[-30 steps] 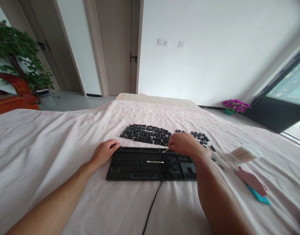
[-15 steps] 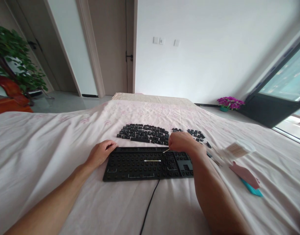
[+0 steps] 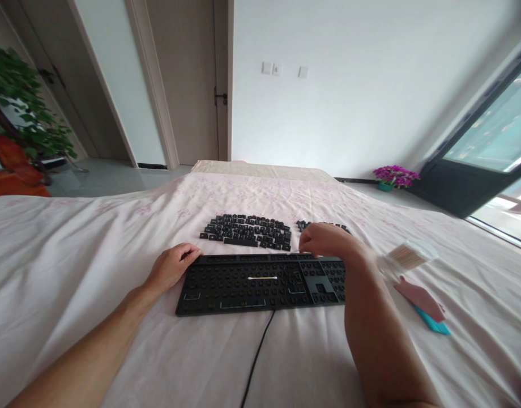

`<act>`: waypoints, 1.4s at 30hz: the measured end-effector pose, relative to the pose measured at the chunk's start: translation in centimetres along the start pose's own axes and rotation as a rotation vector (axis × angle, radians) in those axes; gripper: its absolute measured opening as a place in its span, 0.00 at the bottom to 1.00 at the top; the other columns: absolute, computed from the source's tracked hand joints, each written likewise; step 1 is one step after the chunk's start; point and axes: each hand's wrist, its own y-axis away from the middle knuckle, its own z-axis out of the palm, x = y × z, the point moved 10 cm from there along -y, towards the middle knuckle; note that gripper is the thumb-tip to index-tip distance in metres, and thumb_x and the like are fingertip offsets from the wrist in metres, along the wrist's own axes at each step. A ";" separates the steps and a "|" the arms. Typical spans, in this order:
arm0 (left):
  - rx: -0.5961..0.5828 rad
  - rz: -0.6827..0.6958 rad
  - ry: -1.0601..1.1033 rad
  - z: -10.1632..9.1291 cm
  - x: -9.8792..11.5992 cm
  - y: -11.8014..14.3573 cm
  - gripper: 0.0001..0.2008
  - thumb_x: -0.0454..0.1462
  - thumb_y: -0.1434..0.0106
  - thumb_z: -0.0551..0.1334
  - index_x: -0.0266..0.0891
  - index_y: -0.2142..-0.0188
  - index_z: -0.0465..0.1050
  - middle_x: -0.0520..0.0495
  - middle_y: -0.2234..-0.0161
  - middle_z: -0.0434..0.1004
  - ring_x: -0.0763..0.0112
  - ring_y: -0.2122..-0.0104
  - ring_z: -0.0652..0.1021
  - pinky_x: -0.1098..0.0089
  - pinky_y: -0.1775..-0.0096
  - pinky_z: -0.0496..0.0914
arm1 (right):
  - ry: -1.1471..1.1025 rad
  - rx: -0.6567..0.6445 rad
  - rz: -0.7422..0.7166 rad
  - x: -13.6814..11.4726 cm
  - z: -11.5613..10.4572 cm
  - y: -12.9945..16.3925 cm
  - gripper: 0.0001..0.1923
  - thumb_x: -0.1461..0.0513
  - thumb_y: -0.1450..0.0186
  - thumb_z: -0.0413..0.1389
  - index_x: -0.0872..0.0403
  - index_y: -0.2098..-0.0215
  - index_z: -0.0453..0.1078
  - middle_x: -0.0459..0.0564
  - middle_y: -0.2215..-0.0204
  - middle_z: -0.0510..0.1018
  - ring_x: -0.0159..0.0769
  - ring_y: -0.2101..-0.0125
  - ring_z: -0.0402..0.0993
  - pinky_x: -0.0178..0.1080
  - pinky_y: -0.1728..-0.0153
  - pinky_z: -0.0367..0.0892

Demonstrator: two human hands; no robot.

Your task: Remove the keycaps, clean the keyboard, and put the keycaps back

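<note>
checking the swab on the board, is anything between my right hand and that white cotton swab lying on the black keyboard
Nothing visible: the right hand is at the black keyboard's far edge, and only bare key stems lie between it and the white cotton swab.

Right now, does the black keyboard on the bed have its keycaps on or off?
Off. The black keyboard shows bare rows of switch stems, and the loose black keycaps lie in a pile on the pink bedsheet behind it.

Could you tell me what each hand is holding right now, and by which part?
The left hand grips the keyboard by its far left corner. The right hand seems to pinch something thin at the far edge; it cannot be told what.
</note>
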 end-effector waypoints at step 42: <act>0.027 0.025 0.055 -0.4 0.7 0.0 0.19 0.51 0.36 0.53 0.43 0.67 0.77 0.51 0.66 0.80 0.66 0.64 0.77 0.71 0.63 0.66 | -0.313 0.515 -0.597 -17.0 3.7 -2.8 0.09 0.68 0.38 0.52 0.52 0.68 0.74 0.46 0.68 0.77 0.31 0.65 0.72 0.32 0.63 0.61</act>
